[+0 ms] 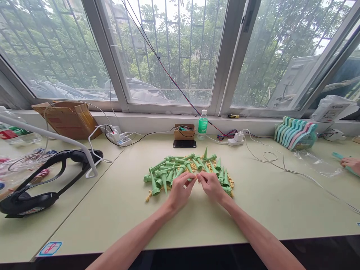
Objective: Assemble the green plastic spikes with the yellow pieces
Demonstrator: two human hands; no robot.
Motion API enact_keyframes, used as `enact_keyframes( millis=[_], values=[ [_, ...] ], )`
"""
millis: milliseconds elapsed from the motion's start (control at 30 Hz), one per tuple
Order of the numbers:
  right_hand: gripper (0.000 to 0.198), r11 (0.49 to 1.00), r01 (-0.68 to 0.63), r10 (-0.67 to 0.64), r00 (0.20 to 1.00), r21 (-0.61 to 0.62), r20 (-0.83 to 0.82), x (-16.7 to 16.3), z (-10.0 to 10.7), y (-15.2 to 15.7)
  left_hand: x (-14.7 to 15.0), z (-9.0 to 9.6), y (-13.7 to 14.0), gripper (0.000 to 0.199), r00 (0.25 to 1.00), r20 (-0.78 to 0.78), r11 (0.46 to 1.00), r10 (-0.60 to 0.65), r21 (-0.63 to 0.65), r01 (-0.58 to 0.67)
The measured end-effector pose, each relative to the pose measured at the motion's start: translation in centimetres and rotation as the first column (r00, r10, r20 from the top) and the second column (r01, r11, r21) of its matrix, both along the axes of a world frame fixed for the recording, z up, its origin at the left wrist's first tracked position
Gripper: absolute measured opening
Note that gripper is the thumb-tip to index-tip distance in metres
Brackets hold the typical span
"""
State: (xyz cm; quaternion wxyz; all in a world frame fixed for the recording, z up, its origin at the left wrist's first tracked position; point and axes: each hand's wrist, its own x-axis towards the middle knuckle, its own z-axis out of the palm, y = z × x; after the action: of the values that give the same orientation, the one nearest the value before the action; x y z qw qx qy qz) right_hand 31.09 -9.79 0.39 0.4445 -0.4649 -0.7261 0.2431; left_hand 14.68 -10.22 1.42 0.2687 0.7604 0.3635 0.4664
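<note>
My left hand (181, 188) and my right hand (211, 186) meet fingertip to fingertip at the near edge of a heap on the table. Each is closed in a pinch; what lies between the fingers is tiny and mostly hidden, so I cannot tell its kind. Just beyond the fingers are many green plastic cone-shaped spikes (164, 179) with ribbed caps, lying at all angles and a few standing upright. Small yellow pegs (148, 195) lie among and under them, some showing at the heap's left and right edges.
Behind the heap lie a black phone (184, 144), a small cardboard box (184, 132) and a green-labelled bottle (202, 125). A black headset (53, 180) rests at left. White cables (281, 165), turquoise hangers (295, 133) and another person's hand (351, 164) are at right.
</note>
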Motion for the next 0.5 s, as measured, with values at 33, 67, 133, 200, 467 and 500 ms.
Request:
enact_keyframes(
  millis=[33,67,133,200,467,500],
  values=[
    [0.042,1.0,0.002,-0.002,1.0,-0.002,-0.004,-0.04,-0.02,0.0,-0.01,0.0,0.01,0.017,1.0,-0.005,1.0,0.004,0.0,-0.004],
    [0.042,1.0,0.003,-0.003,1.0,-0.005,-0.009,-0.08,-0.04,-0.01,-0.01,-0.01,0.03,0.017,1.0,-0.008,1.0,0.009,0.002,-0.009],
    [0.043,1.0,0.002,-0.002,1.0,-0.015,-0.019,-0.15,-0.03,0.0,0.0,-0.11,0.08,0.016,1.0,-0.008,1.0,0.027,0.009,-0.026],
    [0.043,1.0,-0.004,0.003,1.0,-0.026,-0.025,-0.2,-0.01,0.03,0.03,-0.26,0.16,0.016,0.999,-0.002,0.999,0.051,0.01,-0.051],
    [0.032,0.994,-0.061,0.058,0.997,-0.086,-0.047,-0.17,-0.37,0.1,0.06,-0.4,0.44,0.017,0.99,0.042,0.99,0.132,-0.047,-0.131],
    [0.03,0.994,-0.069,0.064,0.997,-0.09,-0.05,-0.15,-0.42,0.1,0.06,-0.36,0.45,0.017,0.989,0.044,0.989,0.139,-0.051,-0.136]
  ],
)
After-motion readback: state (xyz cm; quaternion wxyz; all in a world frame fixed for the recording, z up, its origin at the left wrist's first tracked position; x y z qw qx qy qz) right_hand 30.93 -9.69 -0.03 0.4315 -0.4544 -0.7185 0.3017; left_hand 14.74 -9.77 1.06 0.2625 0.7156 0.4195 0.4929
